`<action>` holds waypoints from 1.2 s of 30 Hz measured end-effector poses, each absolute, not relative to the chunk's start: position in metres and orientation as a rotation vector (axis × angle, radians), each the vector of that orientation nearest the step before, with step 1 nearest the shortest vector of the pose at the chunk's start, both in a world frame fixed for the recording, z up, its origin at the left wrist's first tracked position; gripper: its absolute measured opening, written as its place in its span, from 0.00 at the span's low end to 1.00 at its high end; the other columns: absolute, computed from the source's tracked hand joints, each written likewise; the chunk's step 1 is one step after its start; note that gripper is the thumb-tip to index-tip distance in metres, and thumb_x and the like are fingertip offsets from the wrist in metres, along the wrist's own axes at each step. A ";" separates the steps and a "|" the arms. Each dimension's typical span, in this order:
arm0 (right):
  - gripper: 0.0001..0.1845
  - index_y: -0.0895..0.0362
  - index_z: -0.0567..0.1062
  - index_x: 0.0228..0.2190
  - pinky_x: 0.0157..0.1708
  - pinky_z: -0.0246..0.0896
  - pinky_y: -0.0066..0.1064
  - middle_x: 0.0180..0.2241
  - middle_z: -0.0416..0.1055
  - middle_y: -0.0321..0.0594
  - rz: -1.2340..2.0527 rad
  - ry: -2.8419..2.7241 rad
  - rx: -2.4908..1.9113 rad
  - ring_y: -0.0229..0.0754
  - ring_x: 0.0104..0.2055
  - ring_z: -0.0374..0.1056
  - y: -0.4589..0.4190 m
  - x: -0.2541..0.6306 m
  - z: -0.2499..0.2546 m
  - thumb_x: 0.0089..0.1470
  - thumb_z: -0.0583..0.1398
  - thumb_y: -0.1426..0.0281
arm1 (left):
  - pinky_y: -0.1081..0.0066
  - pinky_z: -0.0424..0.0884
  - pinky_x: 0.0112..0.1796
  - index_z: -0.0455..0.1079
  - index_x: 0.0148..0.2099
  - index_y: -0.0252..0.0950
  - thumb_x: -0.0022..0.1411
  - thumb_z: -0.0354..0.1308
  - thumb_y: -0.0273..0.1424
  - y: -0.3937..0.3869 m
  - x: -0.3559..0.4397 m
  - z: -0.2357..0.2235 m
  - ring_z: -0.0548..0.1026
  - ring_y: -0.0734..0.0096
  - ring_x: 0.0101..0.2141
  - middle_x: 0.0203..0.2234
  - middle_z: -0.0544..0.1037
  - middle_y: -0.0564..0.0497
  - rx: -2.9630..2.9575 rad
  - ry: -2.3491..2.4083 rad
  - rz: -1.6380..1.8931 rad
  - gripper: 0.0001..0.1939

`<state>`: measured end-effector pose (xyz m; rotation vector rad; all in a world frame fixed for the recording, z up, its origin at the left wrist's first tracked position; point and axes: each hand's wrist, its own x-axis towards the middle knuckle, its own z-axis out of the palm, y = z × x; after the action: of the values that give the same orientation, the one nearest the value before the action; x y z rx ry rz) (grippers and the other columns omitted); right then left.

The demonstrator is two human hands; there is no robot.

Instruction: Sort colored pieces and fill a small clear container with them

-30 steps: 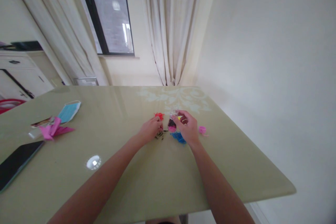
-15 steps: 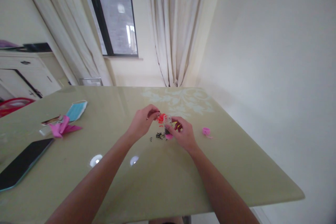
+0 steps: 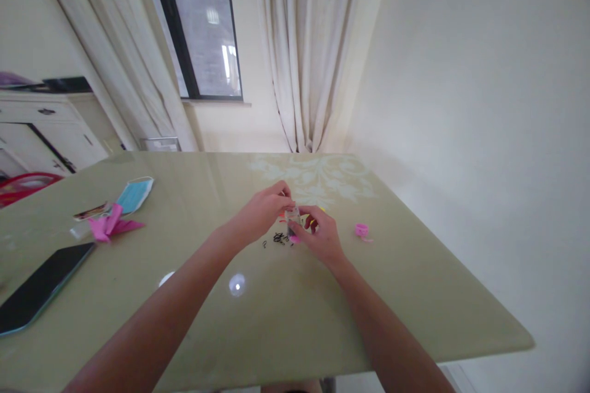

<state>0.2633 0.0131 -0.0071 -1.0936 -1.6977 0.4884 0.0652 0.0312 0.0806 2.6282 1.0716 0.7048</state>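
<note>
My right hand [image 3: 319, 234] is wrapped round a small clear jar [image 3: 292, 221] that stands on the glossy olive table [image 3: 276, 319]. My left hand [image 3: 263, 213] pinches its fingertips together right over the jar's mouth; whatever it pinches is too small to name. Small black elastic bands [image 3: 277, 238] lie scattered on the table just left of the jar. Bits of red, yellow and pink bands peek out round my hands, mostly hidden by them.
A pink band cluster [image 3: 362, 231] lies to the right of my hands. At the left lie a blue face mask [image 3: 133, 194], pink paper scraps [image 3: 107, 226], a card [image 3: 90, 212] and a dark tablet [image 3: 39, 287]. A wall runs along the table's right; curtains and a window stand behind.
My left hand rose from the black bands on the table and moved right to the jar's mouth. The right hand drew the jar a little closer to me. The camera shifted slightly.
</note>
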 end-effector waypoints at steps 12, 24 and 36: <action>0.15 0.53 0.81 0.44 0.30 0.65 0.32 0.40 0.81 0.41 0.467 -1.652 -1.097 0.40 0.29 0.69 0.015 0.268 -0.005 0.57 0.67 0.59 | 0.66 0.75 0.45 0.79 0.49 0.38 0.70 0.55 0.33 0.037 0.064 0.073 0.81 0.63 0.42 0.43 0.85 0.47 2.329 1.340 0.963 0.12; 0.16 0.55 0.81 0.44 0.30 0.65 0.31 0.38 0.81 0.42 0.446 -1.575 -1.116 0.39 0.29 0.68 0.021 0.272 -0.006 0.56 0.68 0.60 | 0.67 0.70 0.44 0.79 0.40 0.35 0.63 0.59 0.23 0.013 0.042 -0.007 0.81 0.60 0.43 0.39 0.84 0.44 2.203 1.763 0.262 0.08; 0.17 0.55 0.81 0.44 0.29 0.64 0.31 0.38 0.81 0.42 0.433 -1.558 -1.130 0.39 0.29 0.68 0.023 0.276 -0.008 0.57 0.68 0.58 | 0.66 0.75 0.44 0.80 0.48 0.36 0.61 0.63 0.28 0.035 0.060 -0.025 0.81 0.63 0.39 0.43 0.84 0.45 2.087 1.396 0.661 0.12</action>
<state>0.2756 0.0233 -0.0076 -1.1296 -1.5579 0.4332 0.0600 0.0347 -0.0245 2.0874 1.3963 0.6607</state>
